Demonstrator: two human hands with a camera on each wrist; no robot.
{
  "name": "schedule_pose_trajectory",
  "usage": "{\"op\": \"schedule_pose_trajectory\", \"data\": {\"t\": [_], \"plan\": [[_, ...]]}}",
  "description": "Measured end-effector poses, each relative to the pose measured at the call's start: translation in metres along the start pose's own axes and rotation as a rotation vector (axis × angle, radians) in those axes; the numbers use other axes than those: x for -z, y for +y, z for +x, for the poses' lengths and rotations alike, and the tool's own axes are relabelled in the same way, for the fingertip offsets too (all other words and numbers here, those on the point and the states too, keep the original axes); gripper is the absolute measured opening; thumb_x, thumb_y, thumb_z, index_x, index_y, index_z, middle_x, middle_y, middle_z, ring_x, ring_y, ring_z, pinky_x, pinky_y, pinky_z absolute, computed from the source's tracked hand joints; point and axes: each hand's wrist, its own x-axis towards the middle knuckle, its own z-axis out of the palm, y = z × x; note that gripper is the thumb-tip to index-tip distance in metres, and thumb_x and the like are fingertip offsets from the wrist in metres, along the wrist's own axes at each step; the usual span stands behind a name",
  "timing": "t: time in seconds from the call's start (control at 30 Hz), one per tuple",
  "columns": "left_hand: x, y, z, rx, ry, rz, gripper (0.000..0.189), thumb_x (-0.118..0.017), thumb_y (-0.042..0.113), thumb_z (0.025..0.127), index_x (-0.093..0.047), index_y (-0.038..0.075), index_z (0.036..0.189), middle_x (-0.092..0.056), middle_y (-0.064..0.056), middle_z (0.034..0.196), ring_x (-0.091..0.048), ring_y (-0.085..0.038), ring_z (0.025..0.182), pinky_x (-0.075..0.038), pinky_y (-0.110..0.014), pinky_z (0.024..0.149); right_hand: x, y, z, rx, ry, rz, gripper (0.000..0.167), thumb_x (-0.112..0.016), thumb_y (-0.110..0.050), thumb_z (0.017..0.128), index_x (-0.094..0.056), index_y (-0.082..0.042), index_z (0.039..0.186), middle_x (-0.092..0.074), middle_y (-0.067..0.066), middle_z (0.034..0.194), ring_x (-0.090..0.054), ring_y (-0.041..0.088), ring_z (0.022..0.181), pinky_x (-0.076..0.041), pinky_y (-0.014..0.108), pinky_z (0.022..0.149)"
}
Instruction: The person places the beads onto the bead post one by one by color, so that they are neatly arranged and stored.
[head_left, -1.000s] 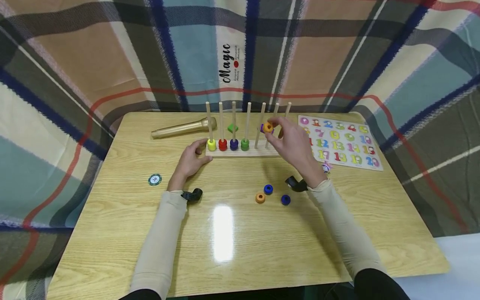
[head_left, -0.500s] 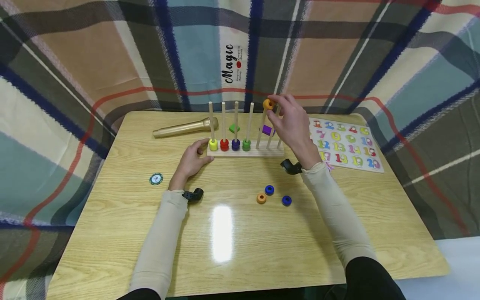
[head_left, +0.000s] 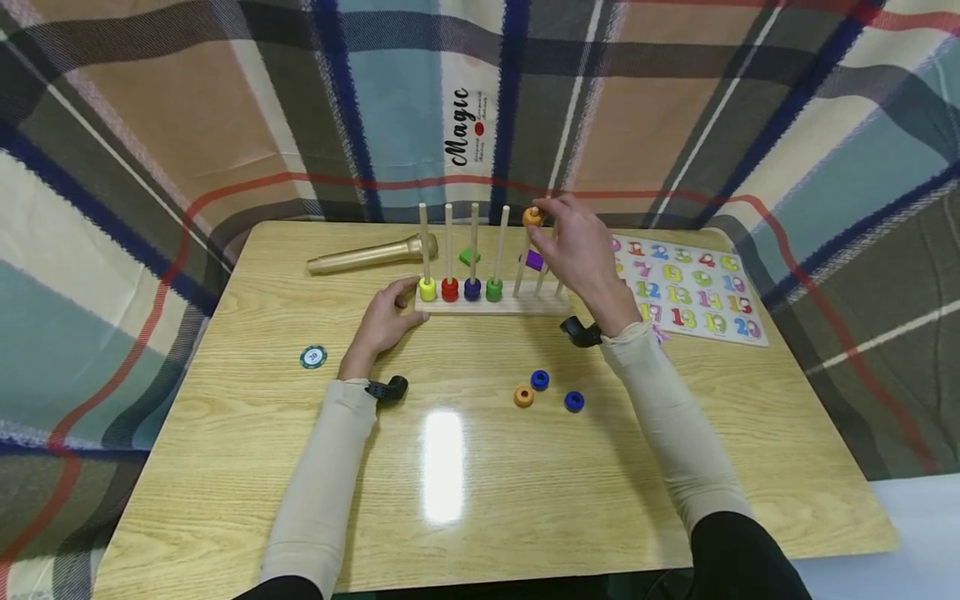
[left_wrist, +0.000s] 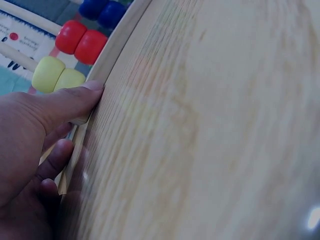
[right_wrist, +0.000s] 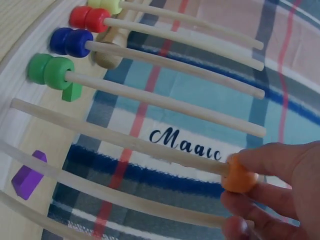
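Note:
My right hand point(head_left: 583, 254) pinches an orange bead point(right_wrist: 241, 175) at the top of the fifth peg point(right_wrist: 125, 135) from the left; the tip sits in the bead's hole. At the left end of the pegged wooden base point(head_left: 531, 305), my left hand point(head_left: 381, 322) grips the edge, its thumb point(left_wrist: 70, 106) on the front side. Yellow beads point(head_left: 427, 289), red beads point(head_left: 449, 290), dark blue beads point(head_left: 472, 289) and green beads point(right_wrist: 52, 71) sit low on the first pegs, two of each. On the table lie another orange bead point(head_left: 523, 396) and two blue beads point(head_left: 540, 380).
A gold microphone-shaped object point(head_left: 367, 254) lies behind at the left, a round chip point(head_left: 313, 357) nearer. Behind the pegs are a green block point(head_left: 469, 256) and a purple block point(head_left: 534, 260). The number board point(head_left: 697, 287) is at right. Plaid cloth point(head_left: 405, 108) hangs behind the table.
My right hand has raised the orange bead from among the pegs to the fifth peg's top, then lowered it slightly onto the tip. My left hand stays at the base's end.

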Motion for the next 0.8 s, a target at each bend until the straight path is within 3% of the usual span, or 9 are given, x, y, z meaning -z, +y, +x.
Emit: {"op": "schedule_pose_trajectory", "data": {"t": [0.07,0.2,0.3,0.37,0.43,0.5,0.63,0.7,0.8], "plan": [[0.000,0.000,0.000,0.001,-0.001,-0.007,0.071,-0.078,0.015,0.099,-0.047,0.012,0.162,-0.054,-0.023,0.136,-0.051,-0.036,0.117,-0.044,-0.053,0.101,0.000,0.002,-0.004,0.018,0.003,0.014,0.053,-0.073,-0.027,0.103,-0.061,-0.008,0.150,-0.061,0.016,0.146,-0.062,0.031,0.095,-0.054,0.048,0.085],[0.000,0.000,-0.001,-0.007,0.001,-0.007,0.070,-0.078,0.014,0.099,-0.047,0.011,0.162,-0.054,-0.024,0.135,-0.051,-0.036,0.116,-0.043,-0.053,0.100,0.000,0.005,-0.021,0.092,0.085,0.061,0.056,-0.074,-0.022,0.101,-0.057,-0.008,0.153,-0.052,0.016,0.154,-0.061,0.035,0.121,-0.053,0.052,0.098],[0.001,0.001,-0.001,-0.009,-0.002,-0.007,0.070,-0.078,0.014,0.100,-0.046,0.010,0.162,-0.054,-0.024,0.136,-0.050,-0.036,0.116,-0.043,-0.053,0.100,-0.005,0.009,-0.044,0.209,0.140,0.074,0.046,-0.076,-0.014,0.098,-0.065,-0.003,0.141,-0.059,0.019,0.144,-0.059,0.038,0.128,-0.050,0.054,0.103],[0.000,0.002,-0.002,-0.007,-0.004,-0.009,0.071,-0.078,0.014,0.099,-0.046,0.010,0.162,-0.054,-0.024,0.136,-0.050,-0.036,0.116,-0.043,-0.053,0.100,-0.012,0.013,-0.062,0.313,0.107,0.043,0.039,-0.078,-0.011,0.095,-0.071,-0.002,0.131,-0.066,0.019,0.133,-0.062,0.039,0.121,-0.048,0.056,0.103],[0.000,0.002,-0.002,-0.001,-0.006,-0.011,0.071,-0.078,0.015,0.099,-0.046,0.011,0.163,-0.053,-0.024,0.136,-0.050,-0.036,0.116,-0.043,-0.053,0.100,-0.019,0.018,-0.081,0.410,-0.007,0.012,0.037,-0.082,-0.014,0.091,-0.074,-0.003,0.126,-0.072,0.017,0.125,-0.065,0.038,0.116,-0.046,0.057,0.105],[0.000,0.001,-0.002,0.007,-0.007,-0.011,0.071,-0.078,0.015,0.100,-0.046,0.012,0.163,-0.053,-0.023,0.137,-0.050,-0.036,0.117,-0.043,-0.053,0.100,-0.027,0.023,-0.100,0.484,-0.171,-0.033,0.040,-0.084,-0.021,0.089,-0.075,-0.007,0.125,-0.074,0.014,0.122,-0.065,0.036,0.116,-0.042,0.060,0.109],[0.002,0.002,-0.002,0.012,-0.007,-0.003,0.071,-0.078,0.015,0.100,-0.046,0.012,0.163,-0.053,-0.023,0.139,-0.050,-0.036,0.118,-0.043,-0.053,0.101,-0.040,0.028,-0.125,0.523,-0.463,-0.093,0.049,-0.089,-0.035,0.086,-0.076,-0.013,0.127,-0.073,0.009,0.127,-0.062,0.034,0.124,-0.027,0.068,0.121],[0.002,0.003,-0.002,0.013,-0.006,-0.005,0.071,-0.077,0.015,0.100,-0.046,0.012,0.163,-0.053,-0.023,0.139,-0.050,-0.036,0.118,-0.043,-0.053,0.101,-0.045,0.031,-0.133,0.512,-0.539,-0.121,0.046,-0.090,-0.038,0.086,-0.077,-0.015,0.123,-0.072,0.008,0.129,-0.061,0.033,0.126,-0.019,0.072,0.124],[0.000,0.003,-0.002,0.014,-0.007,-0.004,0.070,-0.077,0.014,0.100,-0.046,0.011,0.163,-0.054,-0.023,0.138,-0.050,-0.036,0.118,-0.043,-0.053,0.101,-0.050,0.033,-0.139,0.492,-0.578,-0.139,0.034,-0.090,-0.035,0.088,-0.079,-0.017,0.114,-0.071,0.007,0.128,-0.061,0.032,0.127,-0.014,0.074,0.124]]}}
